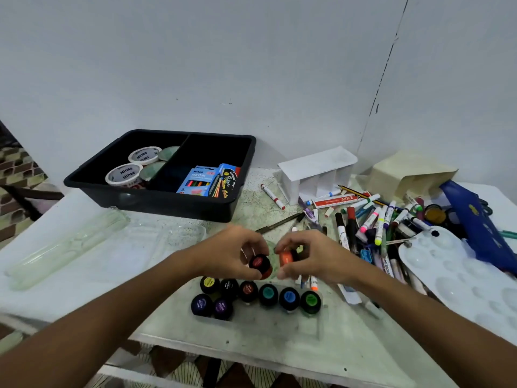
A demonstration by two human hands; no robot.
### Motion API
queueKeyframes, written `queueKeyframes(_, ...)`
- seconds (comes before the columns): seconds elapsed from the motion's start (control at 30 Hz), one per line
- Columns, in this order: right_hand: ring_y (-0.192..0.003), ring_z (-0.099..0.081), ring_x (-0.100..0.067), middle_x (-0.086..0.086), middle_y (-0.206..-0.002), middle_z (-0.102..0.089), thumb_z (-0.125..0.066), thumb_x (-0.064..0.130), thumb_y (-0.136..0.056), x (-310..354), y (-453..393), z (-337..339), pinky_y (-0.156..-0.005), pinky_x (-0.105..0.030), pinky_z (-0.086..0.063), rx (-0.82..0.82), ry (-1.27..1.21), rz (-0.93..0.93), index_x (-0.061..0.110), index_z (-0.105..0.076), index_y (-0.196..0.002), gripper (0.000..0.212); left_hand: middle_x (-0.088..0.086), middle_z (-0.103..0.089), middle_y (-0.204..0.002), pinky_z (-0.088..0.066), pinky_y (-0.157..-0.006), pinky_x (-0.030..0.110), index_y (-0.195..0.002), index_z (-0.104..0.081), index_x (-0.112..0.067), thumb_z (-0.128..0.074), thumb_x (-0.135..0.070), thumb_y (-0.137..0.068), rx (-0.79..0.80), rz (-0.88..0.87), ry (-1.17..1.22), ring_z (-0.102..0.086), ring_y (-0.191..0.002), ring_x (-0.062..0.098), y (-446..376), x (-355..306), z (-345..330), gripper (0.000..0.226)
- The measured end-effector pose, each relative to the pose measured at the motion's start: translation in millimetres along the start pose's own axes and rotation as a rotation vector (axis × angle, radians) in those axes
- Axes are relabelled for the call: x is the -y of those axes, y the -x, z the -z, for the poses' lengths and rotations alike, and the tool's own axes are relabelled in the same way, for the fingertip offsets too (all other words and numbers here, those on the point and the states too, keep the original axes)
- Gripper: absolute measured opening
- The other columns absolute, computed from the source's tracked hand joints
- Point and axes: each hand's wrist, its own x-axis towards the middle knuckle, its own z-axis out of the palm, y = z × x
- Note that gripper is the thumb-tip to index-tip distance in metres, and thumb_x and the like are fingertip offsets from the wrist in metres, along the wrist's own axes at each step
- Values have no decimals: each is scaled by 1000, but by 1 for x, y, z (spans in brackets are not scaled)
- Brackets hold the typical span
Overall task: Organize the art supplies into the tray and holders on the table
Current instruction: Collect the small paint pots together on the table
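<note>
Tray (156, 200) sits back-left on table (251, 340), w/ tape rolls (134, 166) in its left compartment, pencil packs (209, 179) in right. Paper holder (316, 172) to tray's right. Marker pile (372, 222) front of holder. Paint jars (257, 298) in rows near front edge. Palette (458, 273) far right.

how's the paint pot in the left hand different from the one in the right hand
The red paint pot in the left hand shows its black lid with a red label facing up; the orange paint pot in the right hand is tipped sideways, so its orange body shows. The red one sits lower, nearer the row of pots on the table. Both are small round pots, each pinched between curled fingers and lifted off the table.
</note>
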Motion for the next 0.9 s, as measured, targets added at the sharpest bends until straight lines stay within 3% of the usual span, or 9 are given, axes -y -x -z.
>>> queueKeyframes(0.03,-74,-64,-17,-2,-93,-65,-87,23,-68,1,2,-6,-66,-38,-54,47,84,22,20,-70,-96,32,-4,-68,-95,-57,-76,30,-106,-68,-15,-83,-18,-73,28,-9,-23,-64,-83,9,7,0,-1,37)
queueKeyframes(0.13,-79,-57,0,3,-97,-64,-79,25,-78,5,10,-22,-76,-21,-48,170,246,88,19,-72,-105,29,-6,-67,-91,-54,-69,19,-105,-71,-15,-84,-22,-72,82,-44,-66,-62,-79,1,24,1,-5,36)
queueKeyframes(0.2,-80,-53,-3,-4,-100,-60,-70,21,-86,6,15,-31,-76,-22,-45,221,370,117,14,-68,-115,29,-11,-64,-89,-47,-67,9,-106,-72,-16,-84,-23,-72,90,-72,-101,-58,-78,-8,34,3,-9,37)
queueKeyframes(0.37,-90,-51,-13,0,-104,-54,-69,25,-85,3,21,-48,-80,-29,-47,192,628,197,15,-59,-116,35,-18,-61,-83,-41,-66,3,-103,-74,-18,-84,-23,-69,47,-124,-136,-55,-74,-14,48,9,-16,35)
queueKeyframes(0.5,-89,-55,-17,2,-105,-49,-68,24,-85,-6,27,-54,-76,-29,-47,204,742,332,20,-62,-117,33,-13,-63,-86,-40,-65,6,-105,-74,-17,-83,-26,-70,58,-187,-183,-54,-73,-8,53,15,-23,37)
queueKeyframes(0.63,-89,-58,-22,-3,-105,-57,-70,19,-83,-18,26,-63,-73,-35,-51,155,890,463,16,-63,-118,36,-2,-61,-97,-47,-71,23,-110,-73,-17,-80,-28,-72,72,-205,-233,-55,-82,8,55,24,-32,39)
queueKeyframes(0.77,-87,-58,-22,-3,-93,-64,-78,8,-73,-22,26,-68,-70,-32,-50,133,959,591,10,-68,-101,30,-4,-58,-92,-39,-69,15,-109,-73,-14,-80,-24,-74,86,-260,-260,-51,-80,7,53,26,-34,37)
queueKeyframes(0.9,-86,-55,-20,1,-93,-69,-72,15,-81,-26,24,-64,-73,-29,-46,158,971,679,13,-70,-91,11,3,-69,-89,-52,-65,30,-95,-76,-14,-81,-24,-73,67,-348,-326,-63,-77,17,55,30,-32,25)
